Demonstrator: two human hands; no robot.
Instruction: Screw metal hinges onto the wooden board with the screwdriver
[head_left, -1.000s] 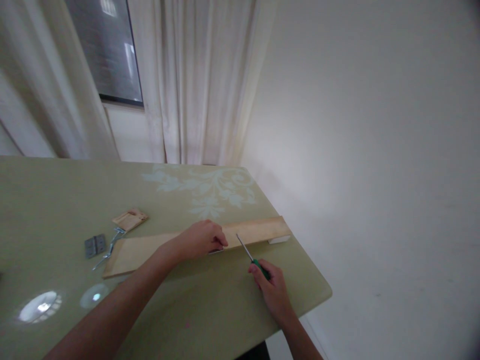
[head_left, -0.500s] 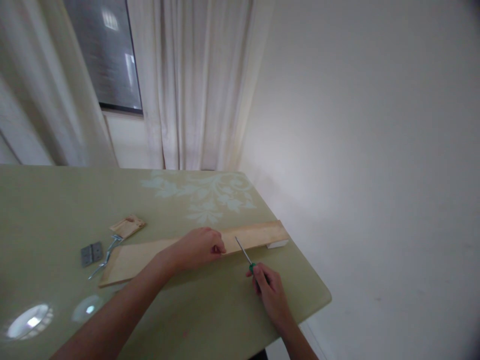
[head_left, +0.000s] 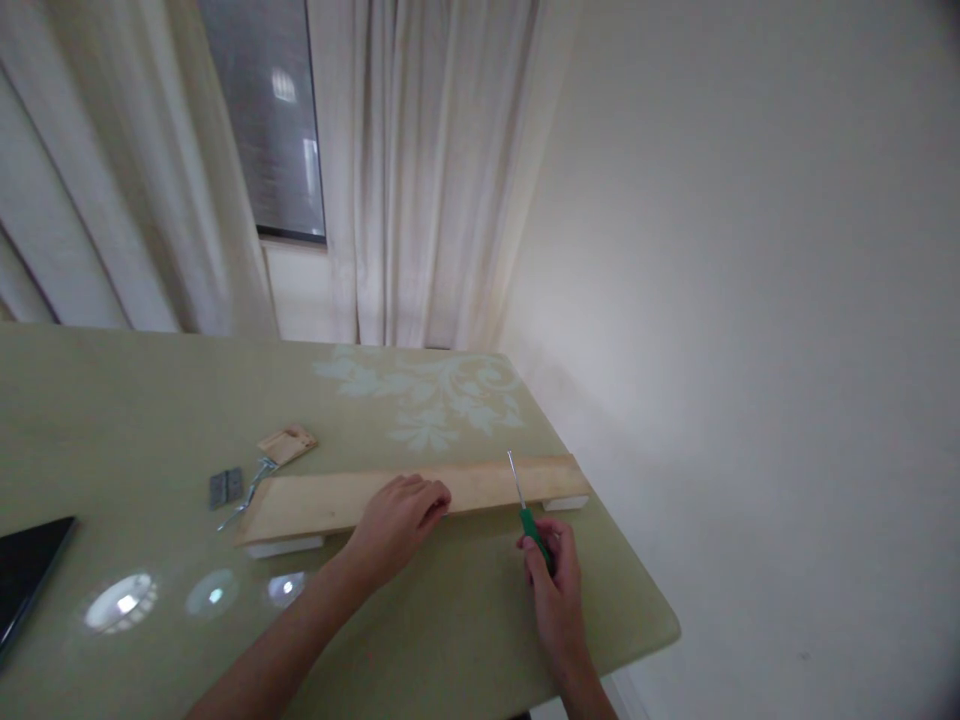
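A long pale wooden board (head_left: pixel 315 500) rests across white blocks, one under each end: the left block (head_left: pixel 285 547) and the right block (head_left: pixel 566 503). My left hand (head_left: pixel 401 515) lies over the board's front edge near its middle, fingers curled together; whatever they may pinch is hidden. In my right hand (head_left: pixel 556 575) is a screwdriver with a green handle (head_left: pixel 531 525), held in front of the board. Its thin metal shaft (head_left: pixel 516 478) points up and away, the tip appearing over the board's right part; whether it touches cannot be told.
Left of the board lie a grey hinge (head_left: pixel 226 487), some metal pieces (head_left: pixel 259 475) and a small wooden piece (head_left: pixel 289 443). A dark flat device (head_left: pixel 30 565) is at the table's left. A wall (head_left: pixel 750 350) stands beyond the table's right edge (head_left: pixel 622 530).
The view has shifted left, bringing the dark device into sight. My right hand has turned the screwdriver more upright. My left hand stays curled at the board's front edge.
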